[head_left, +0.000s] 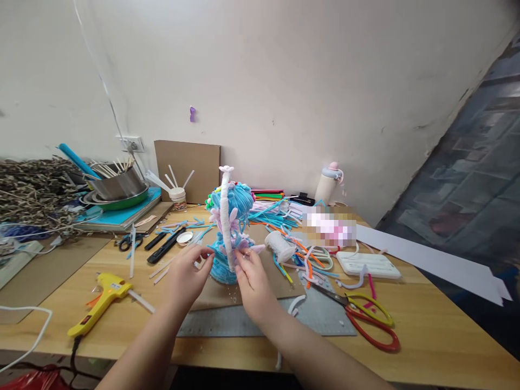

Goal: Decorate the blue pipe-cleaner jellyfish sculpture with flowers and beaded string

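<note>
A blue fuzzy pipe-cleaner craft [239, 200] stands upright on a piece of brown cardboard, with a white wrapped post [225, 222], pink flowers and a wide blue base [223, 268]. At the left side of the base is my left hand [187, 273], thumb and forefinger pinched together; whatever they hold is too small to make out. My right hand [254, 281] is closed at the right front of the base by the pink petals, its fingertips pressed together on something I cannot make out. Tiny clear beads [233, 295] show between my hands.
On the left lies a yellow glue gun [101, 300]. Red-and-yellow-handled scissors [365, 317] lie at right, near a white spool [280, 247] and a white case [368, 265]. Loose pipe cleaners [276, 214], a bottle [327, 184] and a metal bowl [117, 184] stand farther back.
</note>
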Demonstrator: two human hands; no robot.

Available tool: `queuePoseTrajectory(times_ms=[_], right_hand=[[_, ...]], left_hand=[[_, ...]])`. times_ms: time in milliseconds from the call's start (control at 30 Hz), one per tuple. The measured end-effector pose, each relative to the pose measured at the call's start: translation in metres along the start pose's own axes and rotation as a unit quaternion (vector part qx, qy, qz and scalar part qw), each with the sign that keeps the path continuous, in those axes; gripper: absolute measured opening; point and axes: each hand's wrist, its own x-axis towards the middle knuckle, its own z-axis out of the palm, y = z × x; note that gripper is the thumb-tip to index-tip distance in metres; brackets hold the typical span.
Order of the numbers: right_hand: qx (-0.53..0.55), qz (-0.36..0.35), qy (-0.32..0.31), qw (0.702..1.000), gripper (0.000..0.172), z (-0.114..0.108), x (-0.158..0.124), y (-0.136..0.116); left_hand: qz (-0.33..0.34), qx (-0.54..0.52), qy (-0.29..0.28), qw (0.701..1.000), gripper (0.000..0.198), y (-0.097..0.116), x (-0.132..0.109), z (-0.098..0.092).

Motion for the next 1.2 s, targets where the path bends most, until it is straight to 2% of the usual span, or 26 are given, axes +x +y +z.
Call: queuePoseTrajectory(times_ms=[133, 333, 533, 700, 867, 1033, 1200], right_hand=[[0.004, -0.007, -0.007, 1.0, 0.041, 0.0, -0.002, -0.001], [0.012, -0.011, 0.005, 1.0, 0.04, 0.0, -0.002, 0.002], [0.019, -0.017, 0.012, 1.0, 0.04, -0.001, -0.002, 0.0], [0.019, -0.024, 0.018, 0.999, 0.04, -0.002, -0.001, 0.001], [0.034, -0.042, 0.018, 0.998, 0.04, -0.003, -0.002, 0.0], [0.037, -0.041, 0.018, 0.998, 0.04, -0.004, -0.004, 0.001], [0.037, -0.03, 0.029, 0.998, 0.04, -0.006, -0.002, 0.002]], left_hand=[[-0.003, -0.013, 0.009, 1.0, 0.013, 0.004, 0.006, 0.001], [0.004, -0.041, 0.015, 0.999, 0.009, 0.005, 0.013, 0.013], [-0.026, -0.06, 0.03, 0.997, 0.005, 0.004, 0.016, 0.02], [0.006, -0.073, 0.031, 0.997, 0.007, 0.002, 0.016, 0.02], [0.028, -0.039, 0.052, 0.997, 0.013, 0.001, 0.009, 0.018], [0.025, 0.017, 0.077, 0.997, 0.008, 0.001, 0.002, 0.015], [0.021, 0.016, 0.084, 0.996, 0.007, 0.002, 0.008, 0.014]])
